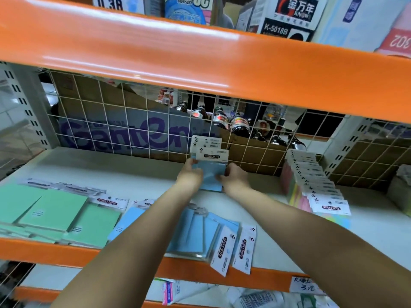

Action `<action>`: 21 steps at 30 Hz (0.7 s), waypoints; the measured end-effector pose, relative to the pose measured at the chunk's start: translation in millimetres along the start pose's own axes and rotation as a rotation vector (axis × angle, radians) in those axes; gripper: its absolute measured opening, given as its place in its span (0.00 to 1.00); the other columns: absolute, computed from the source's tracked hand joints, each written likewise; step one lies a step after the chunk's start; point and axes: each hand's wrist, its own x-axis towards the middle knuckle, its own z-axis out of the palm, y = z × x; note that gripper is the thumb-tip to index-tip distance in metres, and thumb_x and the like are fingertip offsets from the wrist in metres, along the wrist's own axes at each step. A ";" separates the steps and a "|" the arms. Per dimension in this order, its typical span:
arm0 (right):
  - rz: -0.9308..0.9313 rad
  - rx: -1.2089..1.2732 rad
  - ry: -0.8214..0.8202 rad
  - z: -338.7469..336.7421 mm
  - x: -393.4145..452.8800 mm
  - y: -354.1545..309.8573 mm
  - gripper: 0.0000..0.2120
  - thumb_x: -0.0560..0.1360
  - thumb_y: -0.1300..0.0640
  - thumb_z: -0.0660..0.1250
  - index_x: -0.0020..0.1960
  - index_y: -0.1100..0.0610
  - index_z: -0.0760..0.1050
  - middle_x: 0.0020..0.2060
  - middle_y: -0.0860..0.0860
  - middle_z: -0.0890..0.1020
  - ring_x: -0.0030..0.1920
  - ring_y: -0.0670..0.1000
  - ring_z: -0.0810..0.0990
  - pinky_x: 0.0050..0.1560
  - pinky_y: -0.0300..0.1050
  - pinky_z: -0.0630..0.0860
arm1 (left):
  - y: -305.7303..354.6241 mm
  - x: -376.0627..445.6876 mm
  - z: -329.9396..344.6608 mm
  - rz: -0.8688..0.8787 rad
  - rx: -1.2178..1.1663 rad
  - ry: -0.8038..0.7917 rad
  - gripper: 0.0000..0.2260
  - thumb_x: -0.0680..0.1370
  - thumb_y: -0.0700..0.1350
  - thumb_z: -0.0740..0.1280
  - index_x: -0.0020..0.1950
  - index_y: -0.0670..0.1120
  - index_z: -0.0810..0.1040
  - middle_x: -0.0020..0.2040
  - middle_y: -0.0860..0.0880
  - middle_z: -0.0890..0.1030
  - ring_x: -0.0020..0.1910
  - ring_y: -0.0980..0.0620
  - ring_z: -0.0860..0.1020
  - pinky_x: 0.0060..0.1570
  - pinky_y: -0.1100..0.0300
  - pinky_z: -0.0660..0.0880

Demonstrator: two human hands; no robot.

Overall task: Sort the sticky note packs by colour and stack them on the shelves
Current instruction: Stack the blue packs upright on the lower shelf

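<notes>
Left hand [189,174] and right hand [233,177] both grip a small bunch of blue packs [211,172], one hand per side, arms stretched forward to the rear of the shelf [138,172]. The bunch stands upright against the wire grid [124,121]; the front header card reads "STICKY NOTE" (at least two cards visible, exact count unclear). Nearer the front edge: a loose heap of blue packs [200,238], two cards reading "STICKY NOTE". Left: green packs [53,210] lying flat, roughly four or five. Right: a standing row of mixed pastel packs [311,185], too many to count. Behind the grid: a "Gante" carton [106,130] and brown bottles [235,124]. Price tag [305,284] below reads "3元".
</notes>
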 end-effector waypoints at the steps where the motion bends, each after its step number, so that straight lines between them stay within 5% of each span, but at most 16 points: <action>1: -0.009 0.000 0.011 4.9 2.9 -1.0 0.12 0.77 0.58 0.68 0.59 0.59 0.74 0.55 0.55 0.80 0.53 0.55 0.79 0.51 0.49 0.78 | 0.8 4.3 -1.2 -0.014 -0.008 -0.019 0.16 0.79 0.38 0.56 0.67 0.46 0.68 0.34 0.48 0.71 0.29 0.52 0.67 0.26 0.63 0.62; 7: -0.041 -0.061 0.056 25.4 18.6 -2.4 0.13 0.78 0.58 0.65 0.60 0.61 0.72 0.57 0.58 0.79 0.56 0.58 0.78 0.50 0.45 0.73 | -4.2 16.5 -3.9 -0.038 -0.026 -0.057 0.24 0.80 0.36 0.53 0.75 0.49 0.59 0.40 0.49 0.69 0.33 0.54 0.66 0.31 0.62 0.63; 10: -0.027 -0.061 0.053 31.4 23.3 1.4 0.12 0.78 0.60 0.65 0.60 0.59 0.72 0.57 0.57 0.80 0.56 0.57 0.79 0.51 0.45 0.75 | -10.8 18.6 -3.1 -0.088 0.059 -0.071 0.19 0.81 0.38 0.56 0.72 0.41 0.63 0.39 0.48 0.70 0.34 0.53 0.68 0.33 0.60 0.63; 14: 0.027 -0.172 0.066 38.7 24.5 9.9 0.12 0.77 0.62 0.66 0.59 0.59 0.70 0.55 0.58 0.79 0.54 0.58 0.79 0.49 0.47 0.76 | -20.1 22.1 -4.1 -0.090 0.197 -0.123 0.18 0.81 0.40 0.57 0.71 0.40 0.65 0.64 0.42 0.74 0.53 0.46 0.72 0.49 0.60 0.67; 21: 0.095 -0.197 -0.003 39.1 27.8 16.7 0.15 0.73 0.56 0.72 0.59 0.60 0.78 0.56 0.56 0.81 0.54 0.56 0.81 0.47 0.43 0.76 | -27.0 24.4 -7.9 -0.050 0.306 -0.188 0.16 0.81 0.40 0.57 0.69 0.40 0.69 0.67 0.42 0.73 0.64 0.43 0.72 0.58 0.59 0.67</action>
